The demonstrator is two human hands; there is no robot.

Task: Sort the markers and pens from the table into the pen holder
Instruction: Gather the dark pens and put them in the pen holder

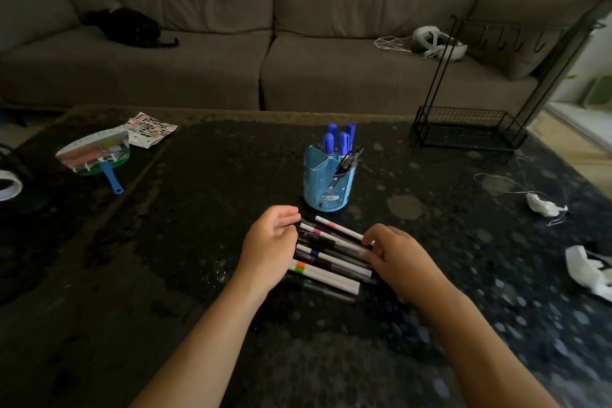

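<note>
- Markers and pens (331, 257) lay side by side on the table (198, 209), packed between the two hands. Their long axes ran from the left hand (270, 242) across to the right hand (394, 252) (tilted a little, the right ends nearer the person).
- The left hand was cupped against the left ends, fingers loosely curved, gripping nothing that showed.
- The right hand had its fingertips curled down over the right ends; whether it pinched one pen or only pressed on the bundle could not be told.
- The pen holder (328, 189) stood upright just beyond the pile, forward of both hands and somewhat nearer the left fingertips. Blue markers (342, 142) stood in its far compartments.
- The coming move probably called for lifting one pen, swinging it from flat to upright, and carrying it forward.
</note>
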